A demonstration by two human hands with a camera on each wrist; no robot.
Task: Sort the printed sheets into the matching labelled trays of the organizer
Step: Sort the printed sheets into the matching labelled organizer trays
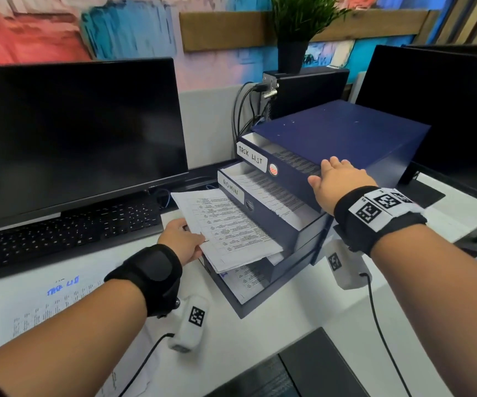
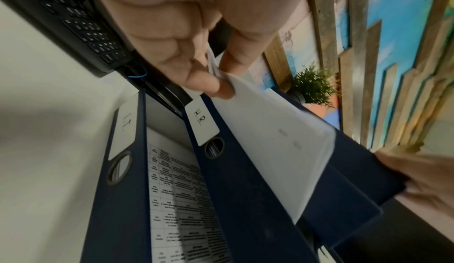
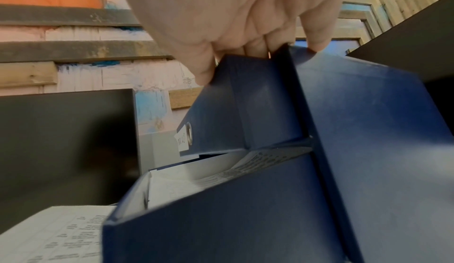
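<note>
1. The white worktop (image 1: 260, 333) carries a dark monitor (image 1: 71, 138) at the left, a black keyboard (image 1: 65, 233) in front of it, and a second monitor (image 1: 438, 110) at the far right.
2. The dark blue organizer (image 1: 346, 138) stands between the two monitors. Its trays are stepped, so each lower one comes further forward than the one above.
3. The top tray, labelled "TASK LIST" (image 1: 251, 157), has printed sheets inside. The tray below it, labelled "ADMIN" (image 1: 231, 188), also holds printed sheets.
4. In the left wrist view two lower trays carry the labels "H.R." (image 2: 200, 120) and "I.T." (image 2: 125, 125); a sheet with a printed table lies in the I.T. tray.
5. A thin stack of printed sheets (image 1: 226, 227) is in the air in front of the ADMIN tray, above the lower trays, with its far end close to the ADMIN label.
6. The left hand (image 1: 181, 242) holds this stack at its near edge; the thumb is on top and the fingers (image 2: 196, 76) are under it, clamped on the paper.
7. The right hand (image 1: 334, 181) lies on the right front corner of the top tray. Its fingers (image 3: 317, 36) are mostly straight and a little apart, and the tips touch the blue edge.
8. One more sheet, with the blue heading "TASK LIST" (image 1: 62, 285), lies flat on the worktop near the left forearm.
9. A green plant in a black pot (image 1: 294, 38) stands behind the organizer.
</note>
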